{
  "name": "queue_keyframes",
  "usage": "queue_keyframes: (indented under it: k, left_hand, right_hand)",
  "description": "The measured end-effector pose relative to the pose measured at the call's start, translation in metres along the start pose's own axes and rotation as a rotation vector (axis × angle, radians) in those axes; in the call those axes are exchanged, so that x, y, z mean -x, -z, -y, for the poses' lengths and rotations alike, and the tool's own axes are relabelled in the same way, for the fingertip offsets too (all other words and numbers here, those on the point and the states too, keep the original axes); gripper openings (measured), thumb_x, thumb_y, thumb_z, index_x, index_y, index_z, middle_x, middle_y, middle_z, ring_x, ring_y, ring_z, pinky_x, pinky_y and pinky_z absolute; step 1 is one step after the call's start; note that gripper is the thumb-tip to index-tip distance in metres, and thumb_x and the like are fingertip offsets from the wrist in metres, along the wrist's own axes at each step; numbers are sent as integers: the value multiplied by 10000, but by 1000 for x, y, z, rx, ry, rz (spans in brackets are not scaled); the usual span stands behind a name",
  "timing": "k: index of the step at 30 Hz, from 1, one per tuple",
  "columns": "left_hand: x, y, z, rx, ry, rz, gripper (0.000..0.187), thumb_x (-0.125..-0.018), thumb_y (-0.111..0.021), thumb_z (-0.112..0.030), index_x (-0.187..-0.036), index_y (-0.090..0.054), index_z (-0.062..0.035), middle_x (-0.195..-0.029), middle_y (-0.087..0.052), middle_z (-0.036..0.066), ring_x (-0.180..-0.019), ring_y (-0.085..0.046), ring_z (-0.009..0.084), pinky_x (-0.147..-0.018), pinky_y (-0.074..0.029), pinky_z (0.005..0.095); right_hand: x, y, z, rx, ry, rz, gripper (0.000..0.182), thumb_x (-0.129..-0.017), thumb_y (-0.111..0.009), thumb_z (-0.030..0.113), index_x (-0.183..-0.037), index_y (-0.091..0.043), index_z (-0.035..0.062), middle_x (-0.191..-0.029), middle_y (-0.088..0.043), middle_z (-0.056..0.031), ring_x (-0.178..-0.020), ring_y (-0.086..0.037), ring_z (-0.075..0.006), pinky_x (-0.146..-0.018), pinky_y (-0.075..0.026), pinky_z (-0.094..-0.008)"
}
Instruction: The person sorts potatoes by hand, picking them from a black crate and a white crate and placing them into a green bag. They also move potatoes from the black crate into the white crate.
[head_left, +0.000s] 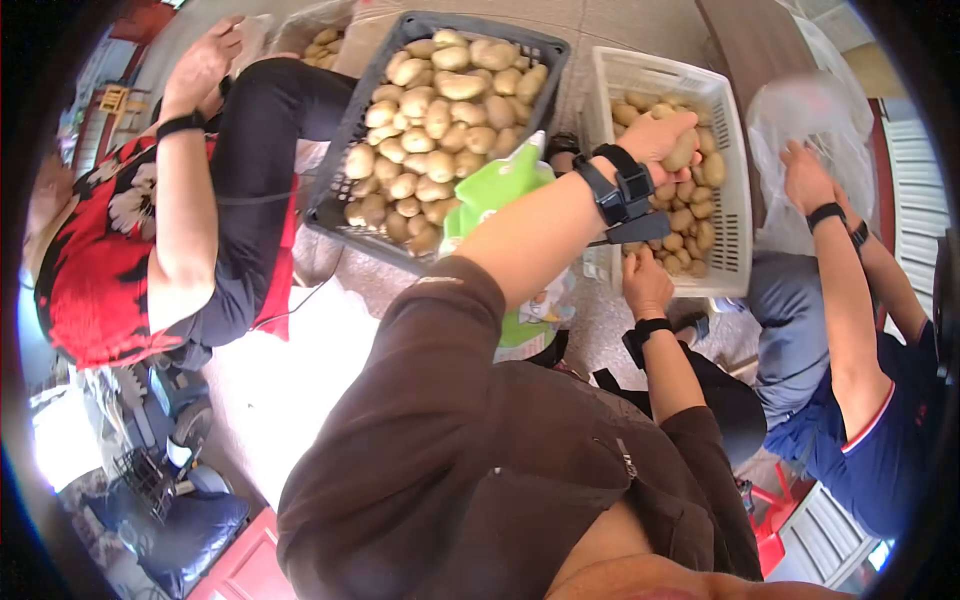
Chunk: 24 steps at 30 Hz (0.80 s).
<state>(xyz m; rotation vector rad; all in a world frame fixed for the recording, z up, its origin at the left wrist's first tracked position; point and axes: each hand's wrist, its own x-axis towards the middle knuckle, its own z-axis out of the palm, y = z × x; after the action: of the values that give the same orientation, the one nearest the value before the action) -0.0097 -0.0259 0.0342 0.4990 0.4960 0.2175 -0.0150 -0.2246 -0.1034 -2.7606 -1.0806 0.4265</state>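
Observation:
My left hand (pixel 660 142) reaches over the white plastic crate (pixel 741 200) with its fingers wrapped around a potato (pixel 681 152). Many more potatoes (pixel 684 218) lie in the crate below it. At the crate's near edge is my right hand (pixel 648 284), fingers curled inward over the rim; what they grip, if anything, is hidden. Both my wrists wear black straps, and a black device sits on the left one. Left of the white crate stands a dark grey crate (pixel 548 45) heaped with potatoes (pixel 437 118).
A green and white bag (pixel 497 190) lies between the crates, partly under my left arm. A person in red and black (pixel 110 260) sits at left. Another, in dark blue (pixel 850 440), handles a clear plastic bag (pixel 805 110) at right. More potatoes (pixel 322 48) show at the back.

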Motion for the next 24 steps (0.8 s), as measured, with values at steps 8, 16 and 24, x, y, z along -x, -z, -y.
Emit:
queue_keyframes:
  k: [8, 16, 24]
  left_hand:
    - [20, 33, -54, 270, -238, -41, 281, -845, -555, -262, -984, -412, -64, -829, -518, 107, -750, -511, 228, -547, -424, 338]
    - [72, 258, -107, -604, -684, -569, 435, -777, -604, -293, -1102, -473, -36, -1033, -538, 154, -937, -512, 279, -785, -449, 410]
    - [143, 309, -60, -1372, -402, -1202, 560, -689, -578, -499, -1001, -584, -34, -1002, -582, 187, -988, -540, 295, -865, -421, 376]
  right_hand:
    - [-1, 7, 11, 85, -145, 26, 347, -775, -471, 383, -795, -630, 75, -786, -624, -195, -740, -600, -360, -680, -465, -436]
    - [1, 2, 5, 53, -104, -88, 326, -755, -478, 346, -724, -635, 62, -725, -621, -195, -715, -605, -358, -676, -469, -439]
    - [3, 1, 3, 46, -95, -79, 323, -756, -463, 336, -744, -634, 62, -743, -621, -197, -728, -602, -362, -694, -467, -439]
